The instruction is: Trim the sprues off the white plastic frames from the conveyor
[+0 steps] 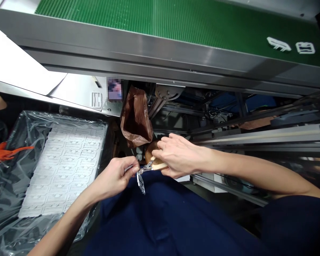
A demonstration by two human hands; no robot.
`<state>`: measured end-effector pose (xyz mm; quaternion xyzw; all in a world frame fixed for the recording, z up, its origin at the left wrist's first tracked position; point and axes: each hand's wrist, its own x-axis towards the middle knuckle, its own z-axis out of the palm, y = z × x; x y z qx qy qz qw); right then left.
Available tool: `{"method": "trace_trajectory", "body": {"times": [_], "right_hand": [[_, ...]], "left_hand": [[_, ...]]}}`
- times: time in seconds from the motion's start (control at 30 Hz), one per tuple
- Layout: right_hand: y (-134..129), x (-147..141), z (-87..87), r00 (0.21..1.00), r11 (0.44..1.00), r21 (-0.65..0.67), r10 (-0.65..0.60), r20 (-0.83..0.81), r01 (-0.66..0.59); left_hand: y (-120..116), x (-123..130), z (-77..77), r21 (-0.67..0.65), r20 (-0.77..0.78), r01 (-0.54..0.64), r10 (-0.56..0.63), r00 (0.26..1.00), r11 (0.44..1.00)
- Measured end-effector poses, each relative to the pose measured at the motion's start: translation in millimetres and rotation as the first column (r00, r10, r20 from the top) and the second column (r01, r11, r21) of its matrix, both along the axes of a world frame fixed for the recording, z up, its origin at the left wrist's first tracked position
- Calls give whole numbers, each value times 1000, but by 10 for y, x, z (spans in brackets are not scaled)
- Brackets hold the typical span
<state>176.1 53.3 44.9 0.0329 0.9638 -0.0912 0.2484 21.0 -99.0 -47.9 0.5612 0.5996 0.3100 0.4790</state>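
Note:
My right hand (180, 154) is wrapped round the cream-handled nippers (158, 166), whose metal jaws point left. In front of my lap, my left hand (120, 174) pinches a small white plastic part (141, 185) between thumb and fingertips. The part hangs down just below the nipper jaws, which meet its upper end; whether they are closed on it I cannot tell. To the left, rows of flat white plastic pieces (66, 167) lie in a bin (106, 131) lined with clear plastic film.
An open brown plastic bag (136, 121) hangs beyond my hands. Across the top runs a green conveyor belt (176, 21) with two white parts (305, 48) at right. Orange-handled pliers (10, 153) are at far left. A white part (96, 99) lies on the side table (77, 87). Metal frame rails (269, 137) stand right.

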Motion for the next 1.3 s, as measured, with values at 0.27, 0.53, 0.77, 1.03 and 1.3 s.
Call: {"method": "trace_trajectory", "body": {"times": [0.27, 0.53, 0.77, 1.03, 1.3], "right_hand": [[32, -73, -118, 998, 999, -53, -6, 57, 9], [177, 245, -290, 907, 884, -204, -406, 111, 420], [81, 601, -588, 697, 657, -302, -717, 34, 691], [-179, 556, -667, 756, 767, -240, -636, -153, 596], [-143, 495, -620, 830, 844, -198, -531, -170, 499]], "left_hand": [[-14, 12, -57, -50, 33, -15, 17, 999, 999], [-90, 162, -275, -276, 445, -128, 244, 861, 953], [-135, 250, -495, -476, 615, -165, 461, 639, 864], [-102, 233, -399, -577, 755, -121, 584, 298, 808], [-135, 261, -388, -503, 749, -145, 513, 419, 852]]}}
